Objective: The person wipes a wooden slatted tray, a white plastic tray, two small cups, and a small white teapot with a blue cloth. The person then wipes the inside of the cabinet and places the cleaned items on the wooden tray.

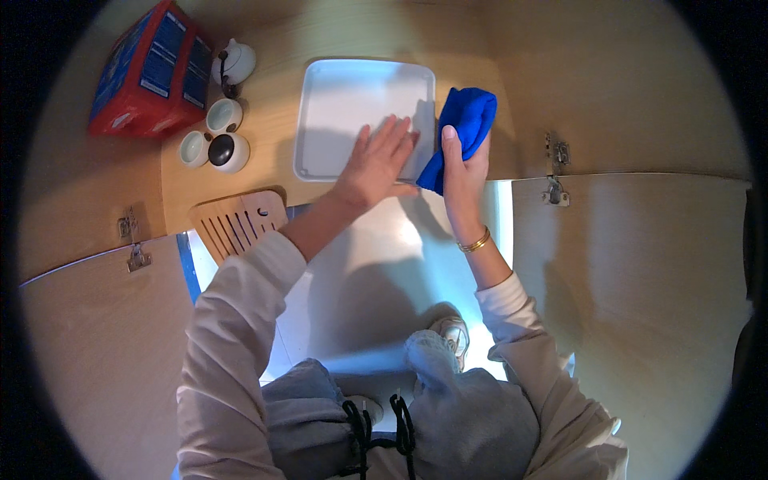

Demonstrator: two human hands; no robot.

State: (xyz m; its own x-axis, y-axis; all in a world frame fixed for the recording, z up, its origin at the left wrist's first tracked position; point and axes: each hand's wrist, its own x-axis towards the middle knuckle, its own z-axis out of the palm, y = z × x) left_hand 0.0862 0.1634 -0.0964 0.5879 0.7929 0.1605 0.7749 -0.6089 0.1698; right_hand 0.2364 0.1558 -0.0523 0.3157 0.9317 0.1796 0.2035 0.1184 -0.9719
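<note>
A white rectangular tray [354, 90] lies on the wooden cabinet floor in front of me. My left hand [381, 159] is spread over the tray's lower right part, palm down, with nothing in it; whether it touches the tray I cannot tell. Just right of the tray, my right hand [465, 171] grips a folded blue cloth [471, 114], thumb on top, a gold bracelet at the wrist. Left of the tray stand a white teapot [238, 62] with a dark handle, two open white cups [224, 115] [194, 149] and a white lidded jar [239, 157] with a dark top.
A red and blue box [150, 78] stands in the back left corner. A slotted wooden board [240, 219] juts over the cabinet's front edge at left. The cabinet doors [90, 336] [624, 288] stand open on metal hinges [557, 174] at both sides.
</note>
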